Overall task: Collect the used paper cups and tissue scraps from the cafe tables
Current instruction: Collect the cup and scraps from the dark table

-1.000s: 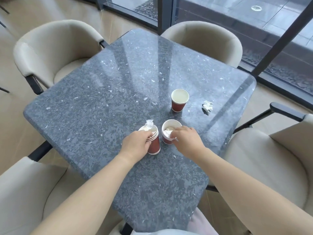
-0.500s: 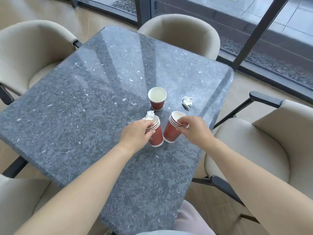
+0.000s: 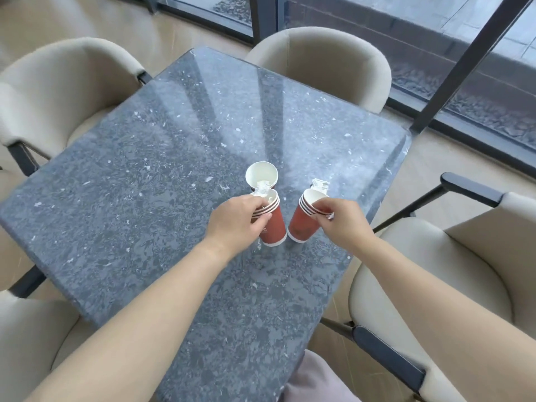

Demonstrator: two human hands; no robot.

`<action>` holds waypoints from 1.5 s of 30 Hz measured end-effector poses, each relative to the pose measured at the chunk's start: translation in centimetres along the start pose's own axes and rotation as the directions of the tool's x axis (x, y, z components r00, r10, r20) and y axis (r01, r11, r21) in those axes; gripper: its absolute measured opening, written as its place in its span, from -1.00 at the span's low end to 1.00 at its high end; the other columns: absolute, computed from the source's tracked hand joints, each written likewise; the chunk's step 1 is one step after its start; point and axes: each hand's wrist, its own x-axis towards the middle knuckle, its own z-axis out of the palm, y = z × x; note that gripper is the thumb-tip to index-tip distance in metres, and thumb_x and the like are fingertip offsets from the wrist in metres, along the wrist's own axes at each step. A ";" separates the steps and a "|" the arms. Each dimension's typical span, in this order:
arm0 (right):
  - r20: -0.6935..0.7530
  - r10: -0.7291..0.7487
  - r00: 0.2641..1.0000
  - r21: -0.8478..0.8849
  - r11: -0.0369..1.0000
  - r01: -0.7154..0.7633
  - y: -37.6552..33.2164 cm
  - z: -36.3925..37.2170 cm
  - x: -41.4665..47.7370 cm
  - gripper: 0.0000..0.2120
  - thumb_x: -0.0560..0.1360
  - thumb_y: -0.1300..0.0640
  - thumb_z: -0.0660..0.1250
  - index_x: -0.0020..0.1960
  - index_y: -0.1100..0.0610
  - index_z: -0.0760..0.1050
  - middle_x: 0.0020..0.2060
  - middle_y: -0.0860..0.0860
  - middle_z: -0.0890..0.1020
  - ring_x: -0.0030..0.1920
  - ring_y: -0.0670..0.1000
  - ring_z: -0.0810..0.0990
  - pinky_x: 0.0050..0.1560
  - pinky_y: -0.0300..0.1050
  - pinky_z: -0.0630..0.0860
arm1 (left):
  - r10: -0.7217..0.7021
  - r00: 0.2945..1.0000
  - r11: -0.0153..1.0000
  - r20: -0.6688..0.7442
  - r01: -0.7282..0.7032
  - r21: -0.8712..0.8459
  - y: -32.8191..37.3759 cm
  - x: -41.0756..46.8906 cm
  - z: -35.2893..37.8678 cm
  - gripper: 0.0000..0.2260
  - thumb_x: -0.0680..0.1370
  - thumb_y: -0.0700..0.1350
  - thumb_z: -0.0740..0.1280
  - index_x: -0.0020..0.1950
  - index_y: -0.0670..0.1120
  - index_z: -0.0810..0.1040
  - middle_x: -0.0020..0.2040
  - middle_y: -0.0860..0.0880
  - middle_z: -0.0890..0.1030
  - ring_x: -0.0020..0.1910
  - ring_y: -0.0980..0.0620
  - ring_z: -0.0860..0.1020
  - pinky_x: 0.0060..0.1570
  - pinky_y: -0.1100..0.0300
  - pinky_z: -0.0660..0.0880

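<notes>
The left stack [image 3: 272, 226] and tilted right stack [image 3: 302, 226] of red cups are mid-table, bases almost touching, with a single cup [image 3: 261, 174] and tissue scrap [image 3: 320, 185] just beyond. Beige chairs [image 3: 319, 53] surround the grey stone table [image 3: 145, 198]; a window [image 3: 406, 24] lies far. Your left hand [image 3: 235, 221] and right hand [image 3: 342, 220] each grip one stack's rim.

Speckled grey stone table [image 3: 145, 213] with an upright paper cup [image 3: 261, 173] and a crumpled tissue scrap [image 3: 321, 184] (both partly hidden)

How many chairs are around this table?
4: the far-left chair, the far chair, the right chair, the near-left chair. Another could be hidden below the frame.
</notes>
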 end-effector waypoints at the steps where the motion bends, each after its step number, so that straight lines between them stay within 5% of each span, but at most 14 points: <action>1: 0.007 -0.008 1.000 -0.004 1.000 0.008 0.1 -0.1 0.3 -0.88 0.41 0.24 0.37 -0.05 0.14 0.60 -0.11 0.03 0.68 -0.10 0.01 0.57 -0.16 -0.31 0.32 | -0.006 0.999 1.000 -0.048 0.006 -0.004 0.2 0.3 -0.4 -0.85 0.49 0.00 0.33 0.04 0.04 0.57 -0.03 0.07 0.63 -0.03 0.01 0.56 -0.17 0.14 0.48; 6: 0.018 -0.084 0.996 -0.045 0.995 0.085 0.1 -0.2 1.9 -0.89 0.39 0.21 0.40 -0.09 0.16 0.60 -0.13 0.04 0.67 -0.15 0.01 0.56 -0.12 -0.20 0.41 | -0.034 0.949 0.999 -0.312 0.024 -0.038 0.7 1.8 -3.6 -0.86 0.44 -0.06 0.41 -0.02 -0.01 0.61 -0.07 0.03 0.66 -0.11 -0.01 0.59 -0.16 0.23 0.43; 17: 0.151 -0.154 0.976 -0.225 0.957 0.186 0.2 -0.2 3.0 -0.89 0.46 0.19 0.29 -0.07 0.19 0.55 -0.07 0.10 0.59 0.00 0.16 0.50 -0.09 0.04 0.48 | -0.037 0.932 0.996 -0.360 0.062 0.059 0.6 4.0 -3.5 -0.87 0.42 -0.10 0.42 -0.04 -0.01 0.62 -0.08 0.00 0.66 -0.09 -0.07 0.58 -0.13 0.13 0.47; 27: 0.213 -0.202 0.956 -0.244 0.936 0.252 1.0 -0.5 3.4 -0.81 0.47 0.08 0.32 0.07 0.05 0.56 0.12 -0.06 0.57 0.14 0.04 0.44 -0.03 -0.02 0.49 | -0.036 0.980 0.996 -0.195 0.051 0.074 0.5 5.9 -1.4 -0.89 0.47 -0.10 0.39 -0.02 -0.01 0.61 -0.06 0.03 0.64 -0.03 -0.08 0.53 -0.10 -0.02 0.51; 35: 0.186 -0.225 0.956 -0.202 0.944 0.262 1.2 -1.0 3.9 -0.79 0.43 -0.01 0.38 0.04 0.03 0.57 0.07 -0.09 0.58 0.13 0.01 0.43 -0.01 0.01 0.50 | 0.003 0.984 0.987 -0.180 0.026 0.158 0.5 7.7 -0.8 -0.89 0.47 -0.08 0.39 -0.02 -0.01 0.61 -0.05 0.03 0.64 -0.02 -0.07 0.54 -0.19 0.12 0.45; 45: 0.061 -0.289 0.955 -0.142 0.945 0.295 1.7 -1.3 5.9 -0.84 0.46 0.06 0.36 0.01 0.07 0.57 -0.03 -0.03 0.61 0.06 0.04 0.47 -0.03 -0.14 0.38 | -0.145 0.980 0.953 0.132 0.103 0.285 -1.6 8.1 2.8 -0.87 0.48 0.00 0.35 0.02 0.06 0.54 -0.03 0.05 0.60 0.06 -0.05 0.52 -0.17 0.11 0.43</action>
